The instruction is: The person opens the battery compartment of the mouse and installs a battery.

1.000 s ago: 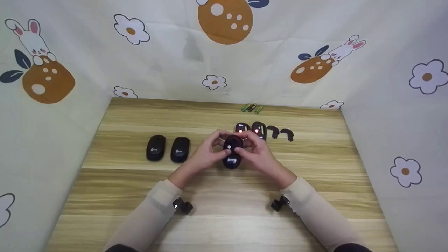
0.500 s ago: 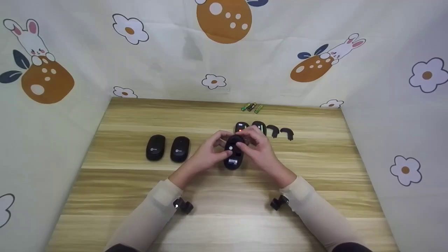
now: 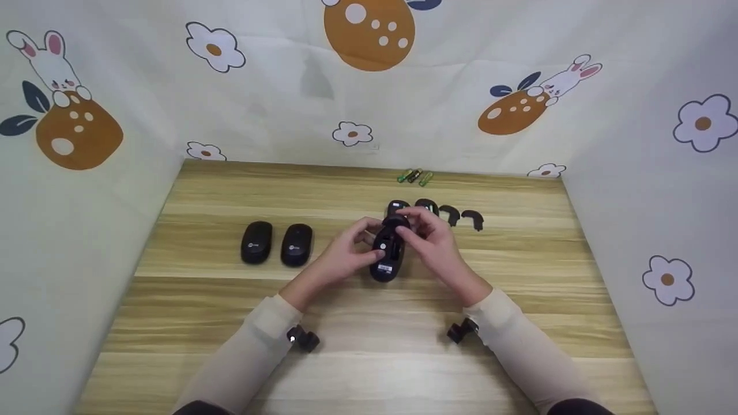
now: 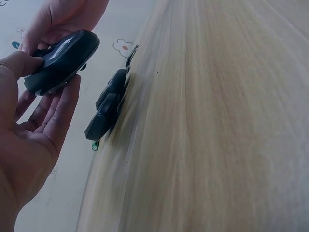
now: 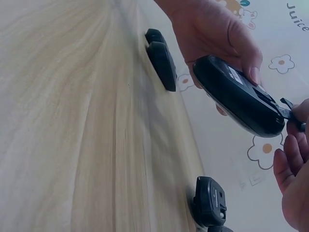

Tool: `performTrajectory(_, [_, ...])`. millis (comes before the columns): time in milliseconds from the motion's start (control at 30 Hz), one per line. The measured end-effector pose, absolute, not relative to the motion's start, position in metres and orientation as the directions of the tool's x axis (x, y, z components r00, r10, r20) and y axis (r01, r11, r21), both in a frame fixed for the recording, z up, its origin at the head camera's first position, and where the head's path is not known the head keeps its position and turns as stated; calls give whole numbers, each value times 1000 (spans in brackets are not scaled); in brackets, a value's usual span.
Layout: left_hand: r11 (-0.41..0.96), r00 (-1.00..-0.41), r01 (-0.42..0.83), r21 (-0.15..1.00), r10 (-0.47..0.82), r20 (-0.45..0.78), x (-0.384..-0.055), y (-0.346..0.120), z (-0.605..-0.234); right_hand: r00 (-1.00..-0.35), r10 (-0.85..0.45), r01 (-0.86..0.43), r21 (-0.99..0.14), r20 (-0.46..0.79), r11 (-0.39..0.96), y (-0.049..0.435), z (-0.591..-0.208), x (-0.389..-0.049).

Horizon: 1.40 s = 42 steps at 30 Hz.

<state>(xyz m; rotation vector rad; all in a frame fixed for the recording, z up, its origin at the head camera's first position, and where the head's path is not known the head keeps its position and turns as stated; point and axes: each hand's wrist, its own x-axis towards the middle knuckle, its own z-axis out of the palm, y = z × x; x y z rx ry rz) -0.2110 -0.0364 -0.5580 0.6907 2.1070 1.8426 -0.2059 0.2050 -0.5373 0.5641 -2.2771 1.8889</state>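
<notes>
My left hand (image 3: 346,249) holds a black computer mouse (image 3: 384,271) with its underside up, thumb on the underside and fingers beneath. The battery slot on that underside is uncovered. My right hand (image 3: 437,241) pinches the black battery cover (image 5: 286,112) at the far end of the mouse, where it stands lifted from the slot. In the left wrist view the mouse (image 4: 67,60) is well above the table, and it hides most of the cover.
Behind the hands lie two upturned mice (image 3: 426,206), partly hidden, with two loose battery covers (image 3: 473,219) to their right. Several batteries (image 3: 415,176) lie at the table's back edge. Two mice (image 3: 297,246) rest upright on the left. Patterned cloth walls (image 3: 277,104) surround the table.
My right hand has drawn the battery cover away from the mouse toward its far end, baring the slot. The left hand keeps its hold on the mouse, which has shifted slightly.
</notes>
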Motion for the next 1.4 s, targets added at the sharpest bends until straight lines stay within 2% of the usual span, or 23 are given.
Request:
performTrajectory(567, [99,-852,217,971,504,139,-213,-34,-560,-925,-181,-351,-934,334,66,222,-535,-212])
performTrajectory(1400, [90,-864,153,984,495,90,-216,-37,-561,-948,-214,-298,-889,235,347,302,-525,-228])
